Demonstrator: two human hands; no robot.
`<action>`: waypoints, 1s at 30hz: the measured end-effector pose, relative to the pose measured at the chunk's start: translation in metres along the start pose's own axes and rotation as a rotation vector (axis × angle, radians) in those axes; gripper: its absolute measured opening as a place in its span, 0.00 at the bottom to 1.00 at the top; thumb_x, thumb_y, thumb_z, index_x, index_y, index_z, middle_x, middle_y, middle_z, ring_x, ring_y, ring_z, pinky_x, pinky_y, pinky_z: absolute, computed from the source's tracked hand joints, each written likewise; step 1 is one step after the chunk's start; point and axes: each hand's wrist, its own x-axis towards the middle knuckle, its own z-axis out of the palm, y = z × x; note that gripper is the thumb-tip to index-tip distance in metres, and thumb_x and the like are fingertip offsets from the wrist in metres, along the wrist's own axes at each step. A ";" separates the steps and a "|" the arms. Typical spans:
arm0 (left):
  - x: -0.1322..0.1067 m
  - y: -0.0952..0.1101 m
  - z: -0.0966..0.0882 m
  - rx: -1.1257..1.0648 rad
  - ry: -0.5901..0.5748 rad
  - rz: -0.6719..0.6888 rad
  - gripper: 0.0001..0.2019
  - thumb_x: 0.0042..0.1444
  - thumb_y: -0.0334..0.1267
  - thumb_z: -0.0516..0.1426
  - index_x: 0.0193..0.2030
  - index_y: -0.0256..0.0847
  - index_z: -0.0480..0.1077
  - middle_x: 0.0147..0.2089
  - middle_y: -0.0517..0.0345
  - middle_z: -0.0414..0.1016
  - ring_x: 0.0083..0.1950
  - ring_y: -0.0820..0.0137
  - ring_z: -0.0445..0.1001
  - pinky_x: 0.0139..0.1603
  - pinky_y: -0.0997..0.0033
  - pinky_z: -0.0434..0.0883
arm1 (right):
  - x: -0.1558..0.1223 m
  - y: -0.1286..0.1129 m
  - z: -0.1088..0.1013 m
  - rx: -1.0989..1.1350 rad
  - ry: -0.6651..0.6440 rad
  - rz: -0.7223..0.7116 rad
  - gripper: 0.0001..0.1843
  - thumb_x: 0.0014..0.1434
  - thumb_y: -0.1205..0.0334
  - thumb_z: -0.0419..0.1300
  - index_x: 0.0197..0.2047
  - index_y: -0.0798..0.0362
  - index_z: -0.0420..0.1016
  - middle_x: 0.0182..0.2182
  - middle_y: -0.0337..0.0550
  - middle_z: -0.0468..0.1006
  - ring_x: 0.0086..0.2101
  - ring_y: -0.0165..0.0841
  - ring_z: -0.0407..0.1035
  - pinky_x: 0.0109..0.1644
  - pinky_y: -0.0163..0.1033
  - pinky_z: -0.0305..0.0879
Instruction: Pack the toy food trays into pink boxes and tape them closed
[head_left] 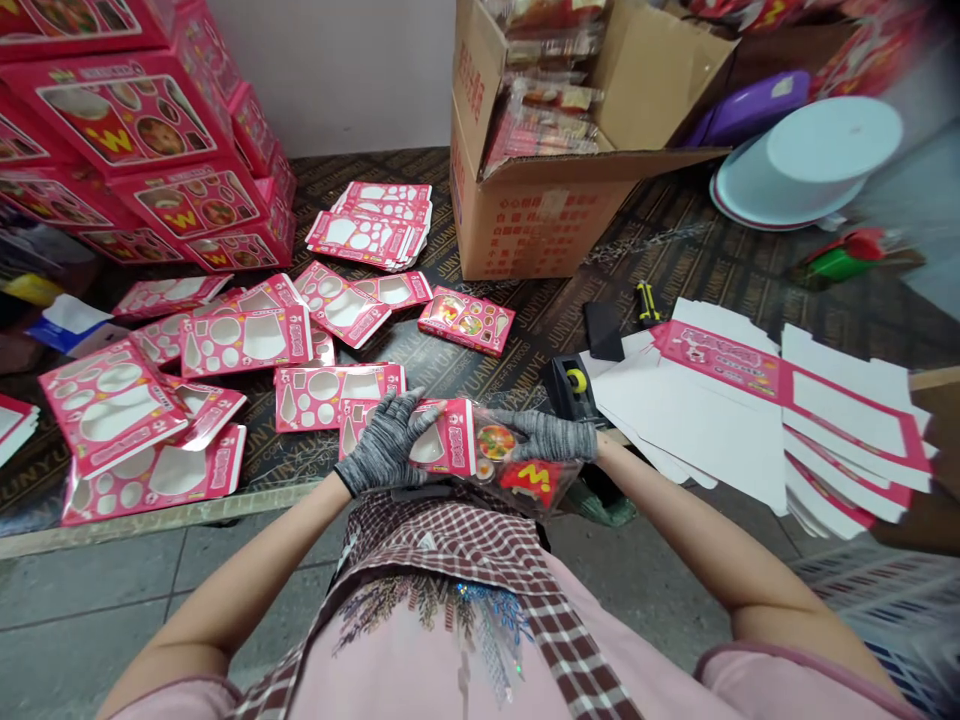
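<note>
In gray knit gloves with bare fingertips, both hands meet at the table's front edge. My left hand [384, 440] grips a pink window box [454, 438], fingers over its face. Closed around a clear plastic packet [519, 478] is my right hand [553, 437]; the packet shows food pictures and a red-and-yellow piece. The packet lies against the box's right end; how far it reaches inside cannot be made out. Several empty window boxes [251, 335] lie loosely to the left. Beyond the hands rests a pink box with a filled window [466, 320].
An open cardboard carton [525, 225] of packets stands at the back. Large pink cartons [142, 115] are piled left, near stacked flat boxes [367, 235]. A tape dispenser [566, 390], yellow cutter [646, 303] and unfolded box sheets [697, 430] lie right, below a pale blue tub [817, 160].
</note>
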 end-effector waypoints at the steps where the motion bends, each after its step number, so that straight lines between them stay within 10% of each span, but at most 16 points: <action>1: -0.001 -0.002 0.002 0.024 -0.015 -0.023 0.54 0.43 0.64 0.65 0.74 0.44 0.56 0.74 0.36 0.55 0.73 0.39 0.55 0.71 0.39 0.50 | 0.001 0.002 0.004 0.014 0.008 0.001 0.37 0.52 0.51 0.72 0.63 0.50 0.73 0.56 0.46 0.80 0.54 0.42 0.76 0.59 0.48 0.73; 11: 0.013 0.003 -0.001 0.102 -0.224 0.159 0.48 0.48 0.57 0.63 0.76 0.50 0.53 0.69 0.40 0.63 0.68 0.44 0.61 0.73 0.37 0.43 | 0.032 0.025 0.020 0.328 -0.280 0.210 0.25 0.42 0.52 0.76 0.42 0.55 0.81 0.35 0.38 0.84 0.39 0.36 0.79 0.47 0.42 0.76; 20: 0.009 -0.016 -0.009 0.142 -0.118 0.003 0.55 0.42 0.60 0.65 0.76 0.49 0.52 0.67 0.40 0.62 0.66 0.43 0.62 0.70 0.41 0.49 | -0.004 0.050 -0.019 0.586 0.107 0.319 0.60 0.41 0.59 0.77 0.72 0.47 0.53 0.45 0.42 0.82 0.35 0.32 0.77 0.37 0.37 0.75; 30: 0.041 0.006 -0.027 -0.113 0.018 -0.028 0.59 0.38 0.60 0.68 0.76 0.41 0.53 0.65 0.34 0.64 0.62 0.39 0.66 0.64 0.39 0.61 | 0.054 0.043 0.038 0.692 0.591 0.050 0.44 0.47 0.52 0.74 0.65 0.47 0.65 0.33 0.34 0.79 0.30 0.29 0.74 0.37 0.36 0.74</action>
